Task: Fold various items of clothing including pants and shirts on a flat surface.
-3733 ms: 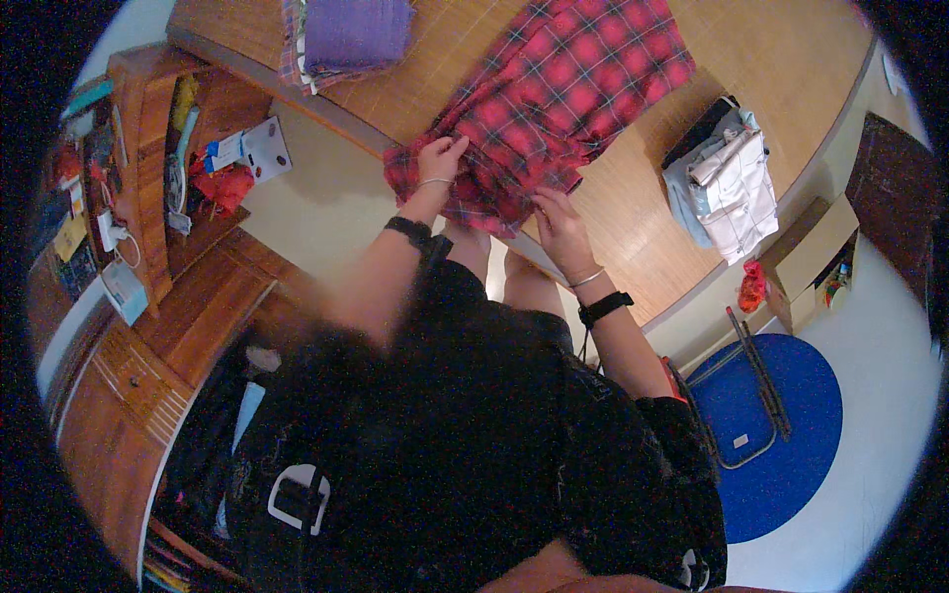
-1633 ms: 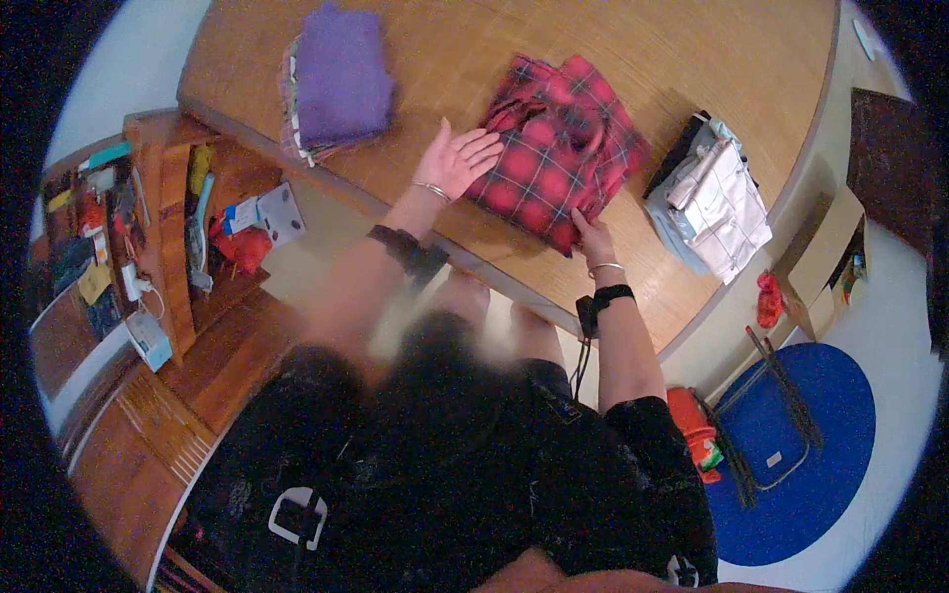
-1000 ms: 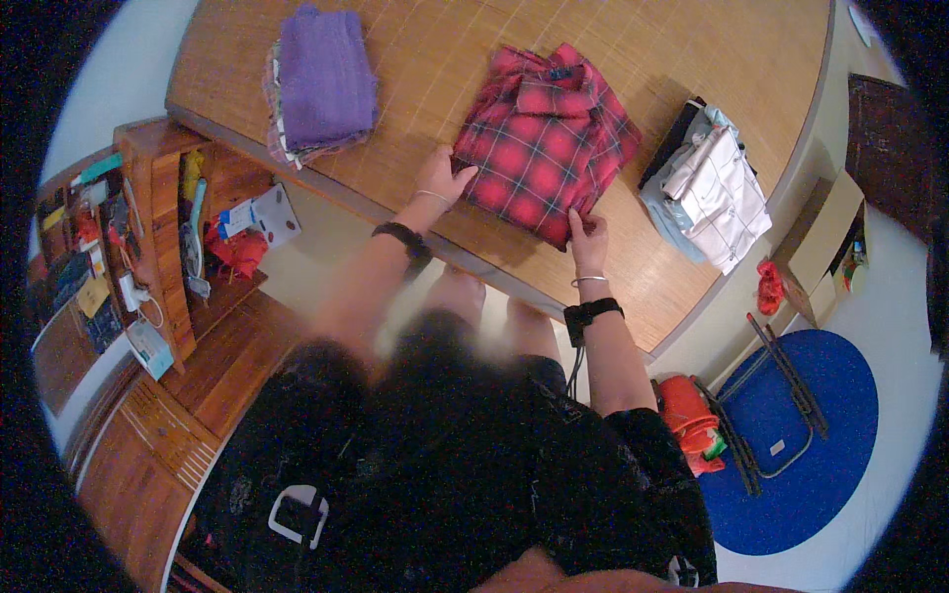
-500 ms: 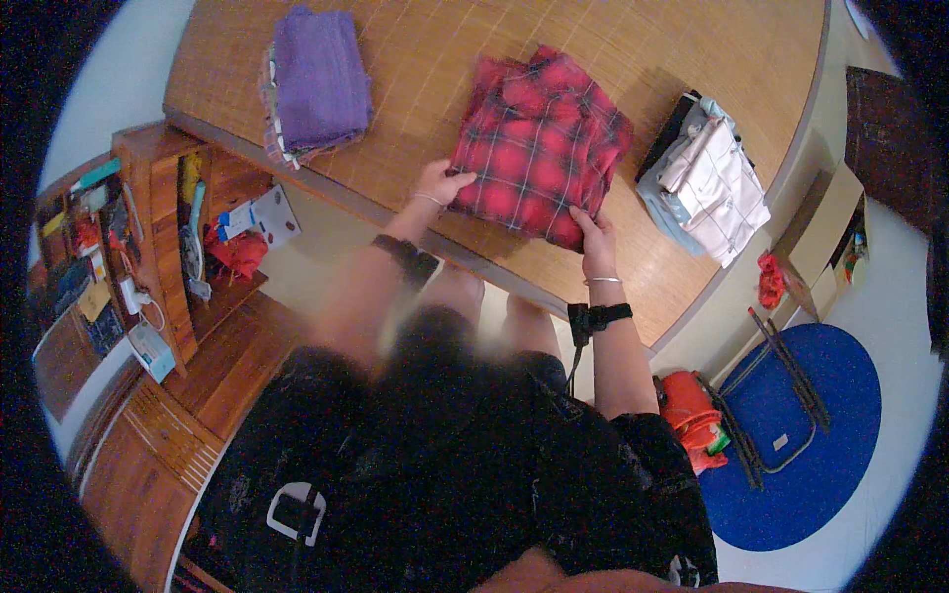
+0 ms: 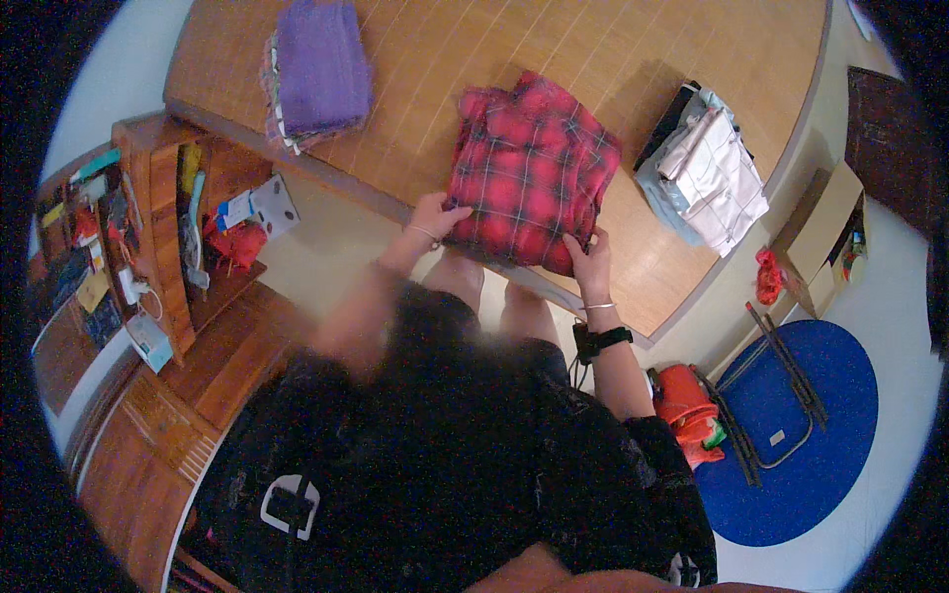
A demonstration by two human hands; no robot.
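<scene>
A red and black plaid shirt (image 5: 529, 163), folded into a rough bundle, lies at the near edge of the mat-covered surface (image 5: 435, 59). My left hand (image 5: 433, 217) pinches its near left corner, thumb on top. At the near right corner my right hand (image 5: 590, 259) grips the cloth between thumb and fingers. The fingers under the fabric are partly hidden. To the left is a folded stack topped by a purple cloth (image 5: 321, 69). A pile of white, pale blue and black folded clothes (image 5: 707, 178) rests to the right.
A wooden shelf unit (image 5: 153, 227) with assorted items stands at the left. On the right, a folded round blue table (image 5: 801, 435) with metal legs leans near an orange-red bucket (image 5: 682, 395). A cardboard box (image 5: 820, 232) stands by the wall.
Both hands have drawn the plaid shirt toward me, and its near edge now reaches the surface's edge. The two side piles stay where they were.
</scene>
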